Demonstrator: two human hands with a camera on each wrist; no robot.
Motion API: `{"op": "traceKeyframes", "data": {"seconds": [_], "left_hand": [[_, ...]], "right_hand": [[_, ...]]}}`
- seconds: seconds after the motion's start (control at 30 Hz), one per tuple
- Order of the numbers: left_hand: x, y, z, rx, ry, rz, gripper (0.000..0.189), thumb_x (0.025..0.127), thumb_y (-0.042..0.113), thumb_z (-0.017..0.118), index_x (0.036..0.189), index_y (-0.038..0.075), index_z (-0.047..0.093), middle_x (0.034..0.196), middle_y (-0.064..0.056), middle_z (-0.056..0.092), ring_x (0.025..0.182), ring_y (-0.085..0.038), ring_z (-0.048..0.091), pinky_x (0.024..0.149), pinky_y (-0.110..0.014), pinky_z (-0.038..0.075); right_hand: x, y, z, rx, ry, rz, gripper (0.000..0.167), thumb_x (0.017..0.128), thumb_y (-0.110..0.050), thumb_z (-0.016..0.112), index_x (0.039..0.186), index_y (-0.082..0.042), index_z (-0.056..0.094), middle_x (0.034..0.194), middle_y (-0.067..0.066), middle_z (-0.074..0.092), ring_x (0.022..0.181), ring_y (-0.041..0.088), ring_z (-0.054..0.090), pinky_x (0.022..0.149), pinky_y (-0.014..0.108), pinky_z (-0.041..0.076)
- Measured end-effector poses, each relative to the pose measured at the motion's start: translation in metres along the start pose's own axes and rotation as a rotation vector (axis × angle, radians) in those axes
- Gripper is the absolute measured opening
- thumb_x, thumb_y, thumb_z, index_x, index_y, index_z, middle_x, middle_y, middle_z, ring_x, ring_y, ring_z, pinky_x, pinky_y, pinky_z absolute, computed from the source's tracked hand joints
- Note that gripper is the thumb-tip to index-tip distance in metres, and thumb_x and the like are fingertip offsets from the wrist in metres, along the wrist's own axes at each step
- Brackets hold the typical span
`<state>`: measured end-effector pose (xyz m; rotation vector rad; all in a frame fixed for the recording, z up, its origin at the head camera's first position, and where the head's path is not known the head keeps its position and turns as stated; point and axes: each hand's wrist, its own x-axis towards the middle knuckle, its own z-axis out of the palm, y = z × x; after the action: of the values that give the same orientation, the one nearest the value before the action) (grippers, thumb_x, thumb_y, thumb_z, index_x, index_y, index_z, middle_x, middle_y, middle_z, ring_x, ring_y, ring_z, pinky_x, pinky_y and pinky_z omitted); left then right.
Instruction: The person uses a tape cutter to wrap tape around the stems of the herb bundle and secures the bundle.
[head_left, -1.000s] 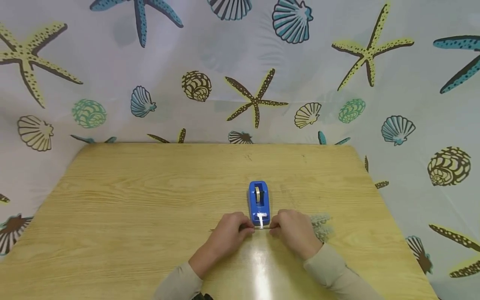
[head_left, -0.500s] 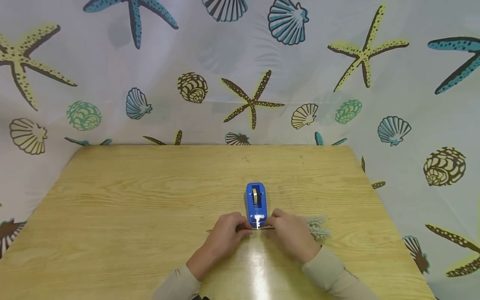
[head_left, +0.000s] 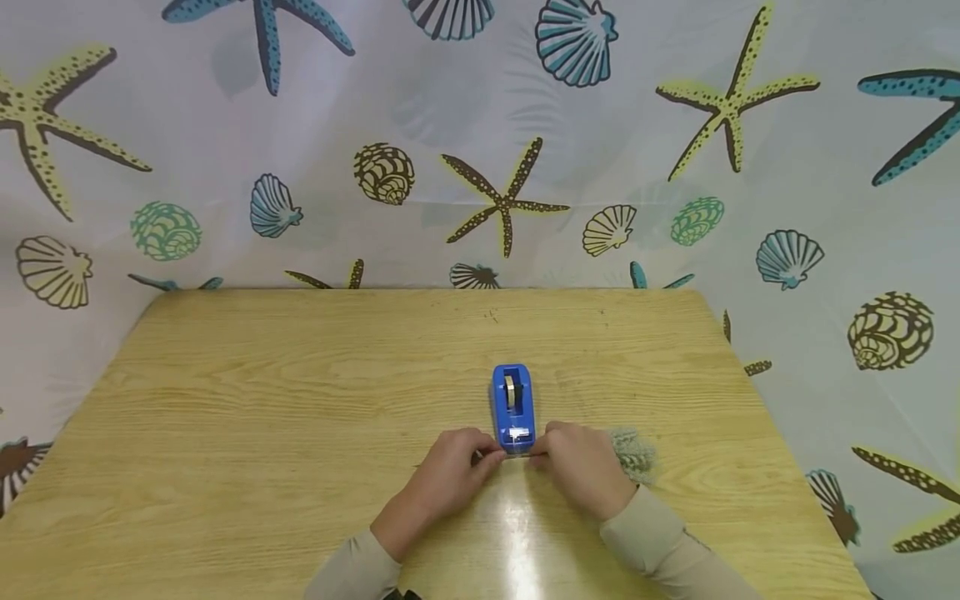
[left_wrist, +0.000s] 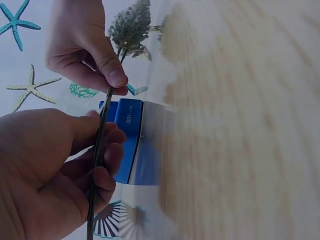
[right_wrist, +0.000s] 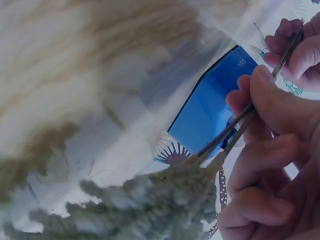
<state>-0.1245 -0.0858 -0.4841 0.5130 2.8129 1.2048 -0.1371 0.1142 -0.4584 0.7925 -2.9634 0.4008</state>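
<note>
A wood-grained table point(head_left: 262, 417) is the setting, with plant stems point(left_wrist: 100, 135) stretched sideways above it. The left hand point(head_left: 450, 467) grips them with curled fingers; the right hand point(head_left: 588, 467) pinches them, thumb to forefinger, nearer the flowers. Both work at the front end of a blue tape dispenser point(head_left: 514, 420), which neither hand appears to steady: a hard pull or push could shift it. The fluffy heads point(head_left: 632, 454) hang out past the right hand and might shed or bend if knocked. The stems part below them, so a slack pinch could let the bundle twist. Smallest, the clear tape point(head_left: 517, 433) at the cutter could crease if crowded by fingers; whether it touches the stems is unclear.
</note>
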Motion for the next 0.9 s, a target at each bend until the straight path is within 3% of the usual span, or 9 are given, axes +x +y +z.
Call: {"op": "traceKeyframes", "data": {"seconds": [0.43,0.9], "left_hand": [[0.0021,0.0047,-0.0020,0.047,-0.014,-0.007,0.014,0.097,0.016,0.065,0.092,0.007,0.075,0.082,0.003,0.068,0.068,-0.006,0.053,0.062,-0.021,0.047],[0.0046,0.0052,-0.0033,0.051,0.023,0.012,0.009,0.093,0.014,0.071,0.085,0.010,0.073,0.079,0.004,0.066,0.068,-0.006,0.053,0.061,-0.020,0.047]], "right_hand": [[0.0011,0.0010,-0.0014,0.045,0.032,-0.005,0.007,0.080,-0.023,0.083,0.084,-0.017,0.080,0.075,-0.005,0.067,0.059,0.003,0.051,0.053,0.020,0.041],[0.0024,0.0022,0.0003,0.096,0.064,0.040,0.007,0.078,-0.022,0.084,0.078,-0.019,0.078,0.069,-0.010,0.061,0.059,0.003,0.051,0.053,0.021,0.043]]}}
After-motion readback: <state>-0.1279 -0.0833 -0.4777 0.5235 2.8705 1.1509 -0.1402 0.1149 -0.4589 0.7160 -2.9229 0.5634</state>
